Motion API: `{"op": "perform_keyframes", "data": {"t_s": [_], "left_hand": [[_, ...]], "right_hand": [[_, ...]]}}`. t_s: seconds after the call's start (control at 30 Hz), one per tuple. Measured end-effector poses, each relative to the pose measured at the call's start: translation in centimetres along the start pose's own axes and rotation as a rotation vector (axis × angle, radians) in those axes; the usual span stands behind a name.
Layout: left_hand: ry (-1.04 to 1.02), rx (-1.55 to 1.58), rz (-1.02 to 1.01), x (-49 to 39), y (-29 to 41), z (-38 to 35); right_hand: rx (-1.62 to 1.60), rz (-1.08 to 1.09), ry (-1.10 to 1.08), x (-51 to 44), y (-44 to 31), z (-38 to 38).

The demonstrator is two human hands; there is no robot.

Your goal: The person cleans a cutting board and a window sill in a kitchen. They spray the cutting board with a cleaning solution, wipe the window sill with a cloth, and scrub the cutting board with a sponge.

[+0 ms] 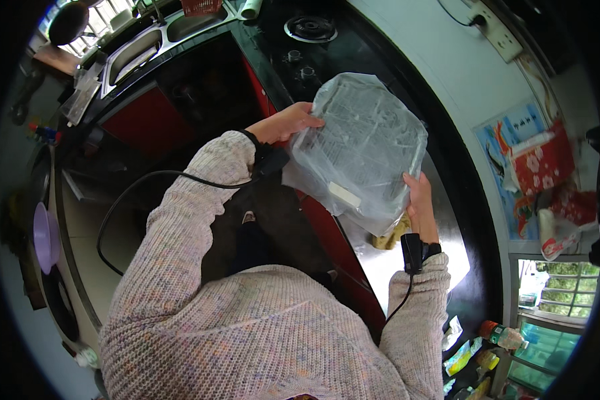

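Observation:
My left hand (289,123) grips the upper left edge of a clear plastic wrapper (325,165), thumb on top. On its lower right side, my right hand (421,194) pinches the rim. Inside shows a flat, rounded-rectangular thing with a ribbed or gridded face (367,117); the crinkled plastic blurs what it is. A small cream block or label (344,194) lies near the lower edge, and I cannot tell whether it is inside. The bundle is held above the counter. Partly hidden below it is a yellow-brown cloth (391,236) on a shiny metal surface (367,250).
A burner (311,29) with knobs (307,73) sits beyond the bundle. A double steel sink (135,56) is at the upper left. Bottles (504,336) and packets (463,356) stand at the lower right. A cable (130,185) loops from my left wrist.

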State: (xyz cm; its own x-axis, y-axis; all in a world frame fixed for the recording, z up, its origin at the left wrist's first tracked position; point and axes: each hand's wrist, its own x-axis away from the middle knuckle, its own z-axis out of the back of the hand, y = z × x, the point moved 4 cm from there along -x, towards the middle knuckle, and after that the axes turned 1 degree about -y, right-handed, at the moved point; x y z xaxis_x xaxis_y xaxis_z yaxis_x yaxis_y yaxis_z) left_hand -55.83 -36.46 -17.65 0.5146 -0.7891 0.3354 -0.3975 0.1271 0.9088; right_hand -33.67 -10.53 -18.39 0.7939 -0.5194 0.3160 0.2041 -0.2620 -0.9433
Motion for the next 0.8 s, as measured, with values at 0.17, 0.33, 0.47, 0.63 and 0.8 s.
{"op": "perform_keyframes", "data": {"t_s": [0.17,0.33,0.47,0.63,0.8], "left_hand": [[-0.088,-0.063,0.029,-4.1,0.9,5.2],[-0.273,0.093,0.01,-7.3,1.3,7.4],[-0.183,0.47,-0.304,-8.1,-1.6,15.0],[0.374,0.556,-0.003,-7.5,-15.2,23.4],[0.883,-0.275,-0.187,-11.8,-17.0,24.3]], "right_hand": [[-0.101,0.028,0.149,-0.9,0.9,-4.0],[0.017,-0.04,0.337,-0.8,1.1,-5.0],[0.022,0.007,0.355,-0.6,1.1,-5.6],[0.152,0.008,0.419,-0.3,1.0,-5.3],[0.105,-0.024,0.359,-0.2,0.7,-5.8]]}}
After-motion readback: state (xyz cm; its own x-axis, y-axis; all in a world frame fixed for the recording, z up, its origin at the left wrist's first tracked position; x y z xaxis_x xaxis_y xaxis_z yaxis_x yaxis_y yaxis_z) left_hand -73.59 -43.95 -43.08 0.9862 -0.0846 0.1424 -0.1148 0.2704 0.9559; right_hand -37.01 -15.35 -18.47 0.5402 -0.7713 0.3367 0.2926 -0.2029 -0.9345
